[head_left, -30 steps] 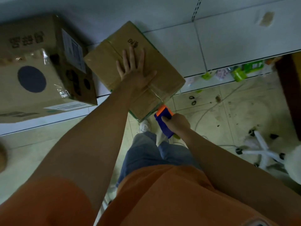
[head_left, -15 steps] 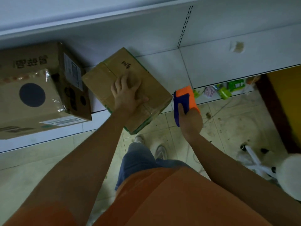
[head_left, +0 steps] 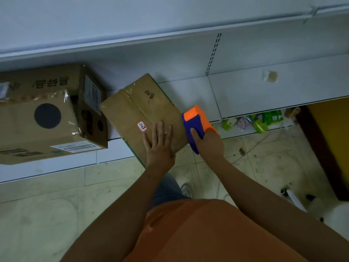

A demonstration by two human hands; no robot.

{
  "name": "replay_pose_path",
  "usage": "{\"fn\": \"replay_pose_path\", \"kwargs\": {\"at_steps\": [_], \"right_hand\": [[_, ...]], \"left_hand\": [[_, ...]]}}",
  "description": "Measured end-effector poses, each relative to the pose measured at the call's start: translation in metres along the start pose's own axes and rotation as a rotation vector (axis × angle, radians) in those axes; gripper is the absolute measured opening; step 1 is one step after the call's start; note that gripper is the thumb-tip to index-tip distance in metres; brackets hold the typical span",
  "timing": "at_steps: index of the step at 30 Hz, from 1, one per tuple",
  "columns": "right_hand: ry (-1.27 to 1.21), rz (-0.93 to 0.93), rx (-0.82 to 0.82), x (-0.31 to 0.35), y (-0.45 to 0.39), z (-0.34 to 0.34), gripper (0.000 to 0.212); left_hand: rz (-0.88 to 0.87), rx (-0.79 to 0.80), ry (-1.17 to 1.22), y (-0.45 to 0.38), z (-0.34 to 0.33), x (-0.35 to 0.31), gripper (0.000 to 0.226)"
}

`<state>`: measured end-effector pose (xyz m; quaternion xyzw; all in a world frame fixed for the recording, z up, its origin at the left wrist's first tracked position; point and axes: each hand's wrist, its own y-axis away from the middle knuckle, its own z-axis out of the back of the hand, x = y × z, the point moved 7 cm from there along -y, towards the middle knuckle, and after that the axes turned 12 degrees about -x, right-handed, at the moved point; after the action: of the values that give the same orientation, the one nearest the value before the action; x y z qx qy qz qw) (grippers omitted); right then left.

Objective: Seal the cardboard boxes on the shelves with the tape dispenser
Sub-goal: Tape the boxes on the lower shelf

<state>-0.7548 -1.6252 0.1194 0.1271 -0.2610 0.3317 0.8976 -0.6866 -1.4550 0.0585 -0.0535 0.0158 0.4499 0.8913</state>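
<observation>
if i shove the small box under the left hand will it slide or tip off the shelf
The small box probably slides easily: the shelf looks smooth. Its near corner overhangs the edge, so a hard shove might tip it. The left hand lying flat on it should steady it.

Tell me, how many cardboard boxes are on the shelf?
2. The big box sits at the left; the smaller box lies beside it, under the left hand. More may hide out of view.

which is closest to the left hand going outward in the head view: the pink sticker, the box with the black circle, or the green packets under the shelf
From the left hand, flat on the small box:
1. Pink sticker, just left of the fingers on the same box.
2. Box with the black circle, farther left on the shelf.
3. Green packets, far right, under the shelf.
</observation>
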Motion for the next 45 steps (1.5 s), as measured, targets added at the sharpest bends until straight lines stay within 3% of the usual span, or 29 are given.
{"fn": "replay_pose_path", "kwargs": {"at_steps": [5,9,12,14,16,18,22,24,27,30,35,39,41,45], "right_hand": [[0.073,0.016,0.063,-0.017,0.005,-0.005,0.055],[-0.014,0.092,-0.036,-0.009,0.008,0.009,0.046],[-0.132,0.147,-0.061,0.012,0.009,0.019,0.037],[-0.162,0.179,-0.037,0.024,0.007,0.018,0.043],[-0.127,0.237,0.007,0.035,0.007,0.015,0.058],[-0.102,0.342,0.049,0.043,0.010,0.014,0.058],[-0.149,0.448,0.112,0.050,0.019,0.010,0.054],[-0.112,0.480,0.088,0.049,0.020,0.007,0.063],[-0.041,0.548,0.034,0.052,0.016,0.003,0.052],[0.027,0.700,-0.065,0.068,0.014,0.012,0.040],[0.062,0.868,-0.129,0.090,0.013,0.015,0.065],[0.072,0.897,-0.120,0.094,0.017,0.020,0.070],[0.085,0.892,-0.093,0.093,0.018,0.022,0.066],[0.105,0.869,-0.076,0.092,0.018,0.026,0.053]], "left_hand": [[0.069,0.027,0.005,0.016,-0.004,0.008,0.127],[-0.138,0.023,-0.010,0.013,0.000,0.024,0.118],[-0.240,0.118,-0.027,0.012,0.005,0.043,0.118],[-0.303,0.154,0.005,0.015,0.010,0.055,0.109],[-0.316,0.209,0.121,0.016,0.023,0.062,0.085],[-0.171,0.225,0.369,0.010,0.047,0.068,0.065],[0.243,0.228,0.829,0.001,0.070,0.094,0.046],[0.316,0.226,0.874,-0.008,0.077,0.099,0.052],[0.322,0.130,0.878,-0.021,0.106,0.097,0.043],[0.218,-0.032,0.792,-0.030,0.146,0.096,0.058],[-0.093,-0.054,0.738,-0.040,0.189,0.081,0.067],[-0.025,0.042,0.774,-0.045,0.195,0.091,0.078],[-0.060,0.063,0.806,-0.047,0.198,0.091,0.074],[-0.232,-0.046,0.711,-0.049,0.205,0.079,0.045]]}}
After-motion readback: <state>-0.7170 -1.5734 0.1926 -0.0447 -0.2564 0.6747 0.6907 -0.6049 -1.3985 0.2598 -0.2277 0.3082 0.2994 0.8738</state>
